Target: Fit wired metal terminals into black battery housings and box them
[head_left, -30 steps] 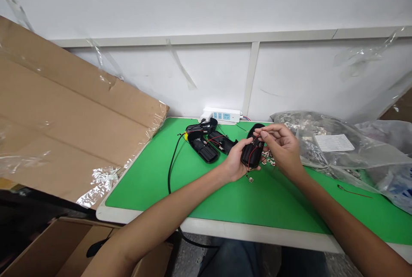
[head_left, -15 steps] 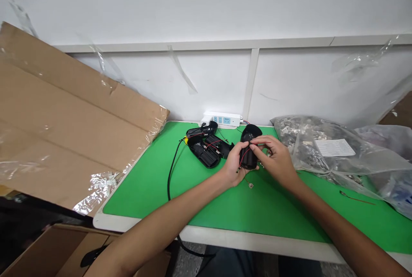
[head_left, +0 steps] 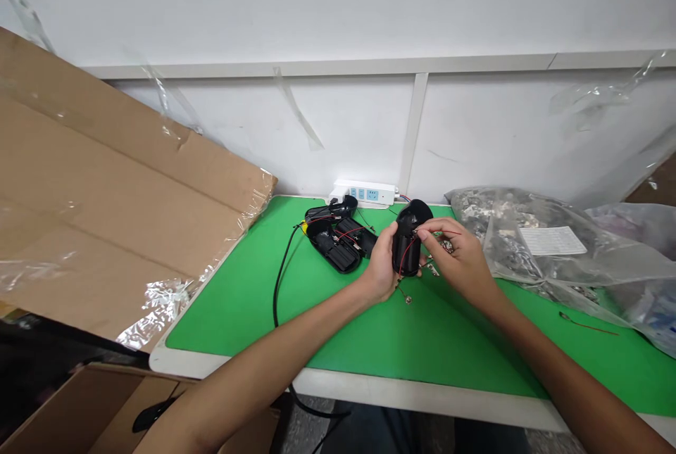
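Shell (head_left: 412, 257) just right of frame centre, hollow side facing you. Your left hand (head_left: 381, 267) grips it; your right hand (head_left: 460, 255) pinches a red wire (head_left: 451, 231) at its edge. Keep pinch light, shell steady. More shells (head_left: 341, 257) lie left on the worktop (head_left: 475, 341).

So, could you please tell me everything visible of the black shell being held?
The black shell looks like glossy plastic, elongated with rounded ends, hollowed at the far end and ridged in its near half. Above the green tabletop, its open side faces the camera. The left grip holds it from the left and beneath; the right grip is at its right edge, contact unclear. A red wire curves across its near half.
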